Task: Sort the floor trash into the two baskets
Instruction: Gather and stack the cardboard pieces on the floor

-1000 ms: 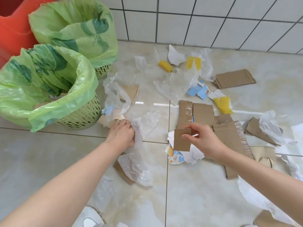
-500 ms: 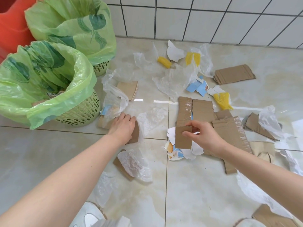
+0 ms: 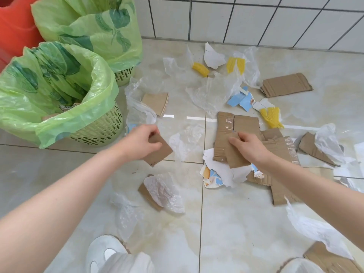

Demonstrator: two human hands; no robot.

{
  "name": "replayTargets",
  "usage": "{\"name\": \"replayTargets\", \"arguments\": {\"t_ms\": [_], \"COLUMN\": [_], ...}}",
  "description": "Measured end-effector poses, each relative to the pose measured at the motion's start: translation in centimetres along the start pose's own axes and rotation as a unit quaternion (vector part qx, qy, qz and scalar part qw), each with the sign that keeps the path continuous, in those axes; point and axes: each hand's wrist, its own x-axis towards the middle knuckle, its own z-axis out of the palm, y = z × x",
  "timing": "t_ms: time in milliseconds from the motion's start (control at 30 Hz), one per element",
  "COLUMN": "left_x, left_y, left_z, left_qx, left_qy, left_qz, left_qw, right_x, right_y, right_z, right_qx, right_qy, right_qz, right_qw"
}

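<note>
Standing at the far left, the near basket (image 3: pixel 98 133) with its green liner holds a few brown scraps low inside, and the far basket (image 3: pixel 124 75) sits just behind it against the wall; what it holds is hidden. An orange bin (image 3: pixel 15 26) fills the corner behind them.

Next along, the left hand (image 3: pixel 139 142) has changed most: half a second ago it lay flat on a cardboard piece on the floor, and now it has that small cardboard piece (image 3: pixel 159 152) pinched between thumb and curled fingers and lifted clear of the tiles. That reads as a pickup finished, with the near basket close by on its left the likely drop if cardboard goes there.

Below it a clear plastic scrap (image 3: pixel 163 192) lies over another brown piece, untouched.

Right of the tile seam, the right hand (image 3: pixel 248 146) still pinches its own cardboard strip (image 3: pixel 236 156), now lower and closer to the flat cardboard pile (image 3: pixel 236 123) than before, fingers curled round the upper edge. Torn paper (image 3: pixel 220 174) lies beneath it.

Further right and toward the wall, plastic film (image 3: pixel 214 91), yellow pieces (image 3: pixel 271 117) and a folded cardboard sheet (image 3: pixel 285 84) remain on the floor (image 3: pixel 236 223). Much of the sorting looks undone.
</note>
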Motion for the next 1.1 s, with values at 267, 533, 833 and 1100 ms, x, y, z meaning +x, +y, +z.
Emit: {"name": "replayTargets", "arguments": {"t_ms": [267, 533, 833, 1100], "left_x": [-2.8, -4.9, -4.4, -3.7], "left_y": [-2.9, -5.5, -1.2, 1.3], "left_z": [-0.5, 5.8, 9.3, 11.7], "left_qx": [0.052, -0.277, -0.352, -0.285], "left_qy": [-0.217, -0.069, 0.019, 0.008], "left_qz": [-0.222, -0.416, -0.334, -0.32], "left_qw": [0.949, 0.863, 0.874, 0.903], "right_x": [3.4, 5.2, 4.6, 4.1], "right_y": [-0.9, -1.1, -1.1, -1.1], "right_z": [0.9, 2.6, 5.1, 5.4], "right_qx": [-0.205, -0.37, -0.494, -0.441], "right_qy": [0.053, 0.06, 0.065, 0.055], "right_qz": [-0.013, 0.04, 0.031, 0.002], "right_qw": [0.977, 0.926, 0.867, 0.896]}}
